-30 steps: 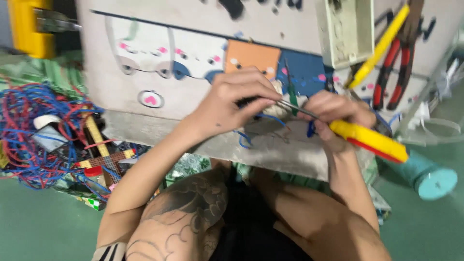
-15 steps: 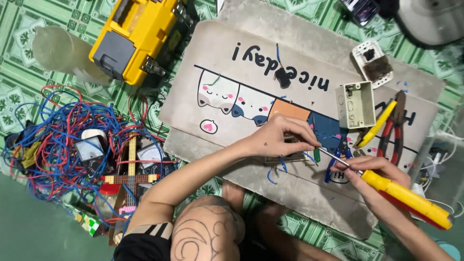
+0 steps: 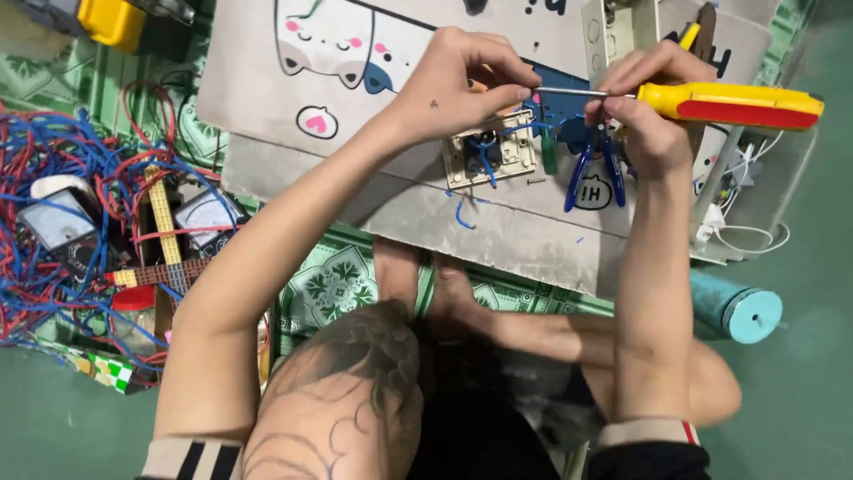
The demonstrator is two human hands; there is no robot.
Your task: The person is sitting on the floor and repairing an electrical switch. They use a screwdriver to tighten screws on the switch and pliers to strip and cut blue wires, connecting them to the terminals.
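My right hand (image 3: 644, 107) grips a screwdriver (image 3: 729, 102) with a yellow and red handle, its metal shaft pointing left. My left hand (image 3: 458, 80) pinches the shaft's tip over a small beige switch module (image 3: 490, 156) with blue wires, lying on a grey mat (image 3: 400, 204) printed with cartoon cats. Blue-handled pliers (image 3: 586, 169) lie on the mat just below my right hand.
A tangle of blue and red wires (image 3: 62, 178) with two meters (image 3: 204, 213) lies at the left. A yellow tool box (image 3: 111, 18) sits top left. A beige wall box (image 3: 617, 31) stands at the top. A teal roll (image 3: 737, 307) lies right, beside white cable (image 3: 746, 236).
The view has shifted closer over the mat. My hands have moved up the frame, and the screwdriver now lies nearly level instead of slanting down to the right.
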